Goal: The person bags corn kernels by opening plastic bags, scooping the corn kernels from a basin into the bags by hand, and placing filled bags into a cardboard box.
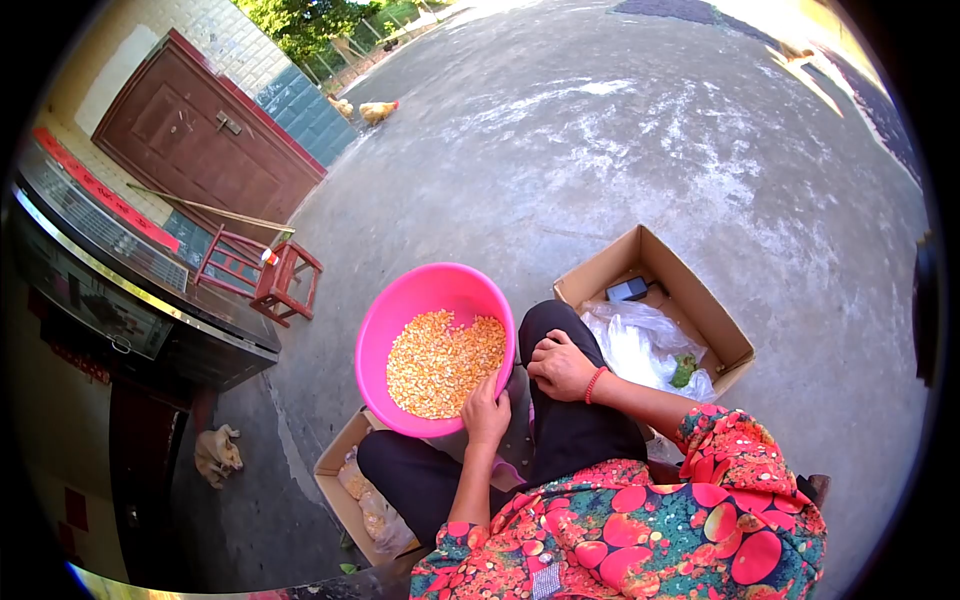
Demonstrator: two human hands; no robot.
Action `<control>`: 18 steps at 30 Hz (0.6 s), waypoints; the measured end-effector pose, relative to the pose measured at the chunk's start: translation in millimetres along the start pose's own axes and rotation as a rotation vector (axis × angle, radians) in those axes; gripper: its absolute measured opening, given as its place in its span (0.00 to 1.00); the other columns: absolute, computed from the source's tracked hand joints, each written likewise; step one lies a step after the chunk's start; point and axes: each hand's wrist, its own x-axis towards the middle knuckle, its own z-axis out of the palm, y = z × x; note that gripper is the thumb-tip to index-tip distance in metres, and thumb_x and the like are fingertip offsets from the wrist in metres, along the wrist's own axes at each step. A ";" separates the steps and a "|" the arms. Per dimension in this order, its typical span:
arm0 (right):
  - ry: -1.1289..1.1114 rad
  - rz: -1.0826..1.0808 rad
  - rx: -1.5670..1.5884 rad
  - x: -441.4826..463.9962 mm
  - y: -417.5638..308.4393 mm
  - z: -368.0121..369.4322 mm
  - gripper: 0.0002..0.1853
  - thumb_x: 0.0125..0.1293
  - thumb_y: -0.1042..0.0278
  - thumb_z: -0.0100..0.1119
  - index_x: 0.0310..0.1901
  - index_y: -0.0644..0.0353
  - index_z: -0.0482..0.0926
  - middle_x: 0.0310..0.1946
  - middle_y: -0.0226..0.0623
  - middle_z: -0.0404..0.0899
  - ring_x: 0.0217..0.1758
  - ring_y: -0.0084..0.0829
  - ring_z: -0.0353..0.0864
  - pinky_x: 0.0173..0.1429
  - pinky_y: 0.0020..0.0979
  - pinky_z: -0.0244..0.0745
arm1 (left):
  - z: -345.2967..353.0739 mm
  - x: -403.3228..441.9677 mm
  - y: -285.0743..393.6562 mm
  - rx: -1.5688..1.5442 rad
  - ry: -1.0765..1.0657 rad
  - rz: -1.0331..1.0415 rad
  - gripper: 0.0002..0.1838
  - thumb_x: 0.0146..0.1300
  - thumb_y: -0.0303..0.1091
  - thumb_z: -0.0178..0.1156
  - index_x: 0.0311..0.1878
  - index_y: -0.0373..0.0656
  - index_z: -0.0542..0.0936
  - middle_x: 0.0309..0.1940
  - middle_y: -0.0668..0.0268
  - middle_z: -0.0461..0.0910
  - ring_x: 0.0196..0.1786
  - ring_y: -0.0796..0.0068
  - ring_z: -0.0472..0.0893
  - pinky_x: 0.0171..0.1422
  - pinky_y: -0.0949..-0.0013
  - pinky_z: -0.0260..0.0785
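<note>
A bright pink basin (374, 345) stands in front of my left knee, with loose yellow corn kernels (435, 365) spread over its bottom. My left hand (486, 412) grips the near right rim of the basin, its fingertips close to the kernels. On my right knee (548, 325) rests my right hand (562, 368), its fingers curled in; whatever lies under them, if anything, is hidden. A red beaded bracelet (595, 385) circles that wrist.
To the right sits an open cardboard box (722, 325) with plastic bags (635, 340) and a dark blue object (627, 290). Another cardboard box (335, 487) is by my left leg. A red wooden chair (285, 278), a dog (216, 455) and a chicken (378, 111) are farther left.
</note>
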 end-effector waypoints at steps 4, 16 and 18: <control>0.003 -0.003 0.002 -0.1 0.1 0.1 0.04 0.47 0.67 0.57 0.25 0.54 0.76 0.27 0.32 0.74 0.45 0.33 0.72 0.60 0.41 0.56 | 1.0 -0.1 -1.5 0.004 0.000 0.003 0.21 0.51 0.31 0.58 0.51 0.42 0.76 0.43 0.58 0.79 0.46 0.57 0.78 0.50 0.60 0.70; 0.018 -0.006 0.012 0.1 -0.2 -0.7 0.03 0.47 0.67 0.57 0.25 0.54 0.76 0.27 0.32 0.73 0.44 0.33 0.73 0.59 0.41 0.57 | 1.0 -0.4 -1.8 0.013 -0.025 -0.009 0.21 0.51 0.30 0.57 0.51 0.40 0.75 0.44 0.58 0.79 0.47 0.57 0.77 0.52 0.59 0.69; 0.016 -0.005 0.013 -0.2 -0.1 -0.6 0.03 0.47 0.67 0.57 0.25 0.54 0.76 0.27 0.32 0.73 0.44 0.33 0.72 0.59 0.41 0.57 | 1.2 -0.5 -2.1 0.007 -0.025 -0.008 0.21 0.51 0.30 0.57 0.51 0.40 0.75 0.45 0.57 0.78 0.47 0.57 0.77 0.52 0.59 0.69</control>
